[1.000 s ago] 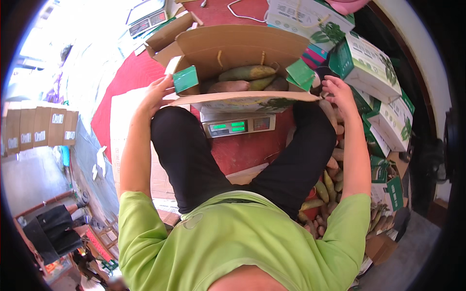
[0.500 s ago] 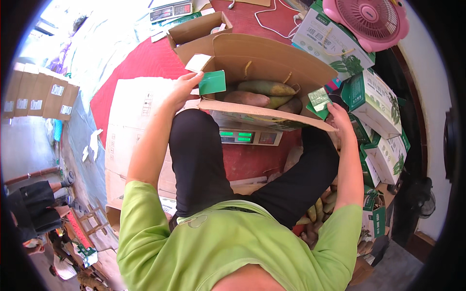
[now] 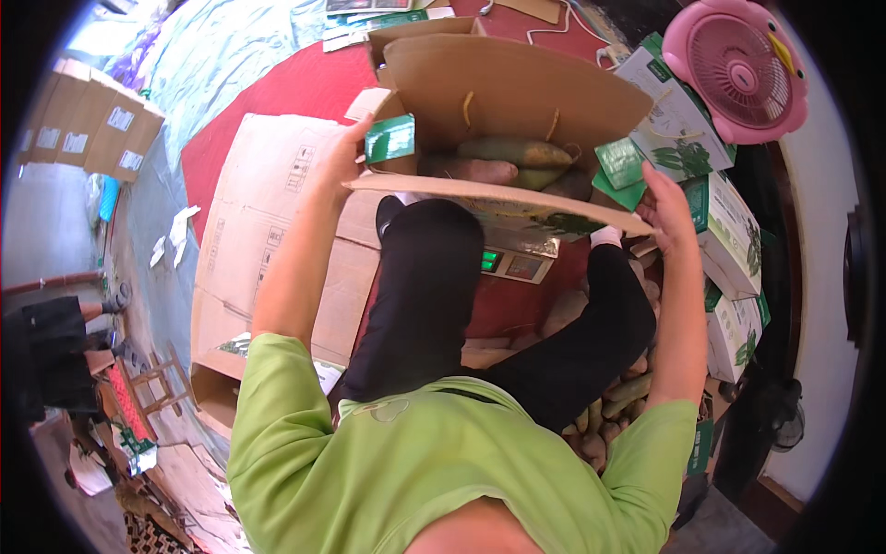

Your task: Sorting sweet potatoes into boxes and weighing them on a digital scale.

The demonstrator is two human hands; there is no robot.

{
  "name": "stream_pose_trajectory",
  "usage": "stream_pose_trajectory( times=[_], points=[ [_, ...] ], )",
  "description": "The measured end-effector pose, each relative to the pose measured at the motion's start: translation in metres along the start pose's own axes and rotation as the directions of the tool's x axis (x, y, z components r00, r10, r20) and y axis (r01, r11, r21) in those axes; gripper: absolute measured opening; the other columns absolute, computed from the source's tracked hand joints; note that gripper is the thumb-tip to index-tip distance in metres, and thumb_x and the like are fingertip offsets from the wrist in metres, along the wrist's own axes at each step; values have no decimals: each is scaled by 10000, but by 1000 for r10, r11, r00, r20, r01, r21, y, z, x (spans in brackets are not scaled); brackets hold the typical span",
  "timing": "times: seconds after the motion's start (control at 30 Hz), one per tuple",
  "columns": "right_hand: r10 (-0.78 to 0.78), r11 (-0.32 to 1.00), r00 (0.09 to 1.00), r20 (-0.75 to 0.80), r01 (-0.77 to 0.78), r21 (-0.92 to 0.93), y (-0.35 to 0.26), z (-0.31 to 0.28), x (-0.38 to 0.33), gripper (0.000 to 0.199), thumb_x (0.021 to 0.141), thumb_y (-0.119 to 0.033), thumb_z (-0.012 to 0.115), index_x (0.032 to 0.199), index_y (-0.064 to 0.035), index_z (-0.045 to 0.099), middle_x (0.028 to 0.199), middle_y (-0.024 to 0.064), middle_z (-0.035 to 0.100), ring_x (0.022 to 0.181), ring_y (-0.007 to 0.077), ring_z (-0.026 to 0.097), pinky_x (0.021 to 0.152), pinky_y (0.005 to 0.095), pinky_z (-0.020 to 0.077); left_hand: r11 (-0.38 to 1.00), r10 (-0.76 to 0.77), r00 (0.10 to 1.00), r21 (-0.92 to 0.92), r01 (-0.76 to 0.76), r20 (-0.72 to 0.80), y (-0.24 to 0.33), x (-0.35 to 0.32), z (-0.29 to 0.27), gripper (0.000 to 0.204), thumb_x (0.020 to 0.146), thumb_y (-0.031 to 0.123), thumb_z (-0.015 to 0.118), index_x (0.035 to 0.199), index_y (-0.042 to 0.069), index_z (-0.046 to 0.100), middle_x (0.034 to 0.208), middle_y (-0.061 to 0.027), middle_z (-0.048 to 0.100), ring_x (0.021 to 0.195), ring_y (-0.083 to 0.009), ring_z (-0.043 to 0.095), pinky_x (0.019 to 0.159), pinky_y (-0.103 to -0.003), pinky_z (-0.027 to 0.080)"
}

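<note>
Your right hand, a second ago by the front corner, now has fingers curled at the right green flap; your left hand stays beside the left green flap. Whether either pinches cardboard, I cannot tell. The carton sits open on the scale, leaving its root vegetables uncovered.
</note>
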State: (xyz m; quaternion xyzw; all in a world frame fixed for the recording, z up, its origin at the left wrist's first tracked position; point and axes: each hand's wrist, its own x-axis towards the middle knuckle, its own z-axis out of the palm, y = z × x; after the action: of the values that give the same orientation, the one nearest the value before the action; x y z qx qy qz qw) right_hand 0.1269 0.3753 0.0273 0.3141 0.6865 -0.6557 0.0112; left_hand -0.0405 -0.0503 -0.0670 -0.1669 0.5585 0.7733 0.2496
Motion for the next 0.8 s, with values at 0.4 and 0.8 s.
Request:
stream_pose_trajectory(
  times=[0.4, 0.8],
  points=[
    [-51, 931, 903, 426, 197, -307, -33, 206, -16, 518, 858, -446, 605, 1221, -79, 553, 1046, 26, 615, 896, 131, 559, 771, 297, 431, 985, 147, 973, -59, -160, -177, 30, -114, -208, 415, 924, 438, 531, 1107, 72, 598, 958, -62, 651, 845, -161, 605, 738, -310, 451],
    [299, 929, 649, 700, -30, -369, 110, 401, -112, 638, 722, -219, 765, 1204, 27, 428, 1013, 135, 613, 870, 209, 617, 665, 323, 524, 996, -63, 944, 33, 77, -325, 19, -241, -469, 524, 936, 485, 483, 1258, 71, 502, 1112, -98, 611, 1019, -224, 583, 860, -386, 480]
  ],
)
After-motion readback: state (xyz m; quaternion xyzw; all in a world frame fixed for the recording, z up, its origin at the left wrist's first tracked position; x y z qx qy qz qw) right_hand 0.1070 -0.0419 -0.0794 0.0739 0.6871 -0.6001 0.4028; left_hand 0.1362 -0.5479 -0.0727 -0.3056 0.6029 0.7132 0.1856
